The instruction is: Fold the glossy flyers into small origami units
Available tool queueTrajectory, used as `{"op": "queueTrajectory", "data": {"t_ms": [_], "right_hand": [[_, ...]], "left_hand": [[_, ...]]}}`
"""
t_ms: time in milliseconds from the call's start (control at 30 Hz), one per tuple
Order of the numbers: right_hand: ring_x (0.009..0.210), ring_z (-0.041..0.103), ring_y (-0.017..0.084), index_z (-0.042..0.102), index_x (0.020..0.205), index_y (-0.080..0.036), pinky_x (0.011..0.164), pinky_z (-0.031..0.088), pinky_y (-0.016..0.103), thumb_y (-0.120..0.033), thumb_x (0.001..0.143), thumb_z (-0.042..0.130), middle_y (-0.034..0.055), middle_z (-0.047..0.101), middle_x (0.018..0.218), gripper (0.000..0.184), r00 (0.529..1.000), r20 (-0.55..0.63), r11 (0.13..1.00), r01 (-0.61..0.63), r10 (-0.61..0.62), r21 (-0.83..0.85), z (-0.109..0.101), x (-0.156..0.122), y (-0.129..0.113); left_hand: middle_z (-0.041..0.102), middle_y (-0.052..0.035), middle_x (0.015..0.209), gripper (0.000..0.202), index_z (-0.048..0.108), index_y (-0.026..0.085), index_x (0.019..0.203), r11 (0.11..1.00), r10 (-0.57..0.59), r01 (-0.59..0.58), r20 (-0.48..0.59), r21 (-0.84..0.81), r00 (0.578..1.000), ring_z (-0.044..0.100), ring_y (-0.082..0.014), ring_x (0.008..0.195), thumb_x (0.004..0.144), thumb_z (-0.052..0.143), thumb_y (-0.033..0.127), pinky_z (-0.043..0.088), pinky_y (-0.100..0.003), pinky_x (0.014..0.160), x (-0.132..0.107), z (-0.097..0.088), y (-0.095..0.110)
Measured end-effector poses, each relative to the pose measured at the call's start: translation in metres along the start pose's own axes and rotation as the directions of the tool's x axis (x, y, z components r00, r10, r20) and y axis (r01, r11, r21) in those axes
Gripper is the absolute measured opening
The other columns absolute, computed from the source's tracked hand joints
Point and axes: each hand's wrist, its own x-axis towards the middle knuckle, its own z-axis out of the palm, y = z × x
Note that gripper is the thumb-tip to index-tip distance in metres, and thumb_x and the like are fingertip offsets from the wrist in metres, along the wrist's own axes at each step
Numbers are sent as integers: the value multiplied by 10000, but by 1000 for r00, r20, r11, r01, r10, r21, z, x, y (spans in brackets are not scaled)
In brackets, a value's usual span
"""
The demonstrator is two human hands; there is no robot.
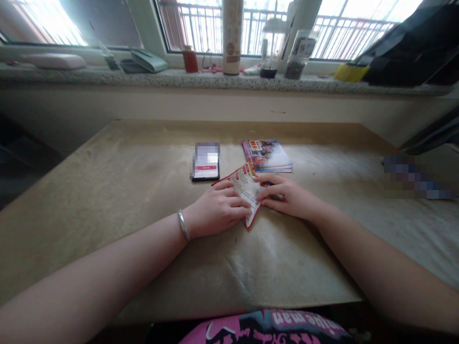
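Observation:
A printed leaflet, white with red edges and folded to a pointed shape, lies on the table between my hands. My left hand, with a silver bangle at the wrist, rests palm down over its left part, fingers stretched out and slightly apart. At the right edge of the leaflet, my right hand has its fingers and thumb on the paper in a loose grip. The leaflet's lower tip points toward me. Part of the paper is hidden under my left fingers.
Behind the leaflet lies a stack of colourful flyers. A phone with a lit screen is left of it. The table has a pale brown cover. On the stone windowsill stand a tall tube, a red container and clear cups.

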Motion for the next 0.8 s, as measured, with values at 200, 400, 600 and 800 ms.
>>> {"op": "queueTrajectory", "data": {"t_ms": [200, 400, 600, 800], "right_hand": [[1212, 514, 256, 705, 843, -198, 1030, 410, 450, -212, 815, 631, 129, 550, 1281, 81, 991, -89, 995, -100, 100, -1, 5, 3, 0], [1203, 515, 258, 710, 828, -203, 1028, 414, 453, -223, 819, 619, 127, 519, 1294, 94, 992, -93, 996, -89, 89, 1, 0, 2, 5], [1075, 591, 246, 731, 858, -215, 971, 459, 440, -276, 821, 621, 118, 609, 1125, 131, 971, -134, 979, -201, 196, -24, 4, 2, 11], [1023, 623, 243, 725, 863, -208, 942, 460, 411, -284, 799, 637, 99, 684, 1074, 132, 921, -196, 940, -341, 338, 20, 7, 6, 7]], "left_hand": [[713, 34, 1040, 190, 659, 263, 988, 1000, -20, 20, -4, 6, 1000, 630, -140, 933, 935, 477, 255, 318, -369, 980, 0, 2, 1], [706, 56, 1040, 201, 658, 268, 980, 999, -28, 26, 26, 44, 999, 618, -159, 907, 938, 462, 264, 351, -372, 914, 1, 0, 2], [694, 36, 1088, 199, 653, 270, 1016, 998, -49, 48, 32, 34, 998, 613, -158, 938, 926, 478, 241, 351, -372, 918, 2, 0, 5], [706, 21, 1059, 197, 664, 236, 981, 996, -91, 91, 23, 19, 996, 609, -173, 930, 926, 477, 266, 366, -373, 936, 2, 2, 6]]}}
